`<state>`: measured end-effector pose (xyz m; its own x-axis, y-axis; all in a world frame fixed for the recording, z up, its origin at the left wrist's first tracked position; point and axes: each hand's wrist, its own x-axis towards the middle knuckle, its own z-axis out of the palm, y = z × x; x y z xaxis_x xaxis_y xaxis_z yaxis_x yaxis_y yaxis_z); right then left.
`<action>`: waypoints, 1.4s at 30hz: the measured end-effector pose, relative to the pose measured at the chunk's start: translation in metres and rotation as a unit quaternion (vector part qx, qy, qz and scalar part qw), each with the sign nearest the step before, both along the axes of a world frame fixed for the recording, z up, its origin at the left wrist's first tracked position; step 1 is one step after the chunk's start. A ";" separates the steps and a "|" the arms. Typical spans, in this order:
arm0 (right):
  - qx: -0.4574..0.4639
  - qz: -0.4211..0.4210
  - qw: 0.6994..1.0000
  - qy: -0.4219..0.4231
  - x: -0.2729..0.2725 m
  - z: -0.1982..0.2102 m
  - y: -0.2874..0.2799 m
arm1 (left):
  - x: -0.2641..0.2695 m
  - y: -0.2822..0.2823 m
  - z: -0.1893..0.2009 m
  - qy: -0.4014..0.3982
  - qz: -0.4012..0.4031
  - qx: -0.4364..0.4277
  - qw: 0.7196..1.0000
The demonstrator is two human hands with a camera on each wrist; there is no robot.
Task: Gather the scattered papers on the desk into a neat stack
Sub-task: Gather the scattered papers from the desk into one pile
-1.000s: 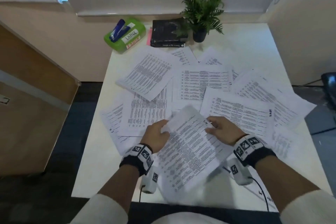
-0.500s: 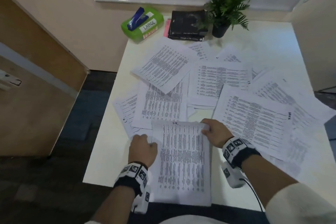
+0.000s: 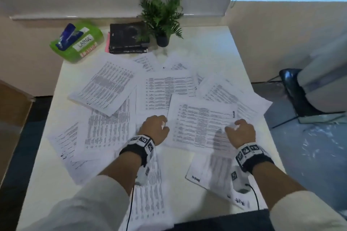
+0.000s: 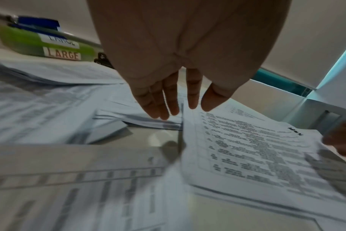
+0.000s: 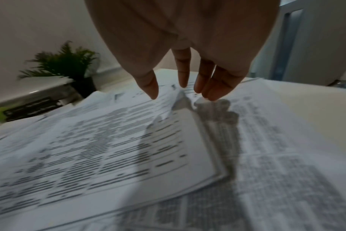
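Observation:
Printed papers lie scattered over the white desk (image 3: 216, 43). My left hand (image 3: 155, 130) (image 4: 184, 107) pinches the raised left edge of a printed sheet (image 3: 201, 124) (image 4: 247, 148) in front of me. At that sheet's right edge (image 5: 109, 140), my right hand (image 3: 238, 131) (image 5: 180, 92) pinches the lifted corner, thumb on top. A gathered pile (image 3: 150, 199) lies at the near edge under my left forearm. Other sheets lie at the far left (image 3: 105, 84), the middle (image 3: 169, 90), the right (image 3: 234, 95) and the near right (image 3: 210, 170).
At the back of the desk stand a green box labelled LARGE (image 3: 77, 41), black books (image 3: 127, 37) and a small potted plant (image 3: 161, 20). A wall partition runs behind them. To the right, off the desk, a dark chair base (image 3: 293, 90) stands on the floor.
Both hands let go of the sheets they held, which now lie at the near edge. They moved forward and right to the edges of another sheet.

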<state>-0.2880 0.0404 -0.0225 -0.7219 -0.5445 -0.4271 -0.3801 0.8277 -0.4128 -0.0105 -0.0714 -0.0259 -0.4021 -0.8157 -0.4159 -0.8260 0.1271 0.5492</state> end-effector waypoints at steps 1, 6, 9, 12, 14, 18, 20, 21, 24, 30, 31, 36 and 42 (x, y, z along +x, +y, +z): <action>0.003 -0.022 1.000 -0.008 -0.011 -0.001 0.006 | -0.012 -0.003 -0.005 -0.011 -0.002 0.011 1.000; 0.020 -0.019 0.997 -0.076 -0.034 -0.008 0.016 | -0.057 -0.004 -0.020 -0.078 0.020 0.053 0.995; 0.000 0.006 0.996 -0.089 -0.034 -0.018 0.011 | -0.067 0.002 -0.022 -0.048 0.033 0.063 0.996; -0.084 -0.007 0.983 -0.165 -0.032 -0.027 0.010 | -0.060 0.005 -0.021 0.000 0.055 0.055 0.997; -0.128 0.015 0.969 -0.209 -0.032 -0.024 0.011 | -0.050 0.008 -0.013 0.039 0.096 0.049 0.993; -0.201 0.089 0.942 -0.253 -0.028 0.000 0.008 | -0.024 0.013 0.012 0.028 0.108 -0.068 0.991; -0.211 0.147 0.928 -0.270 -0.018 0.020 0.001 | -0.013 0.010 0.032 0.006 0.073 -0.140 0.987; -0.208 0.176 0.921 -0.279 -0.011 0.030 -0.003 | -0.008 0.009 0.045 -0.004 0.051 -0.165 0.985; -0.189 0.264 0.892 -0.315 0.017 0.058 -0.016 | 0.004 0.006 0.075 -0.011 -0.012 -0.209 0.978; -0.181 0.282 0.869 -0.365 0.050 0.055 -0.029 | 0.066 0.018 0.070 0.056 0.109 -0.040 0.992; -0.181 0.256 0.879 -0.359 0.045 0.048 -0.028 | 0.078 0.023 0.064 0.058 0.153 -0.025 0.986; -0.084 0.191 0.972 -0.104 -0.009 0.011 0.000 | 0.156 0.080 0.026 0.033 0.335 0.040 0.941; 0.140 0.177 0.969 0.096 -0.065 -0.006 0.040 | 0.191 0.139 -0.026 -0.087 0.404 0.108 0.904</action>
<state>-0.3534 0.0802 -0.0284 -0.5913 -0.6551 -0.4704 -0.7088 0.7003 -0.0843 0.1804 0.0680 -0.0519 0.3744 -0.7068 -0.6002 -0.6779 -0.6503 0.3429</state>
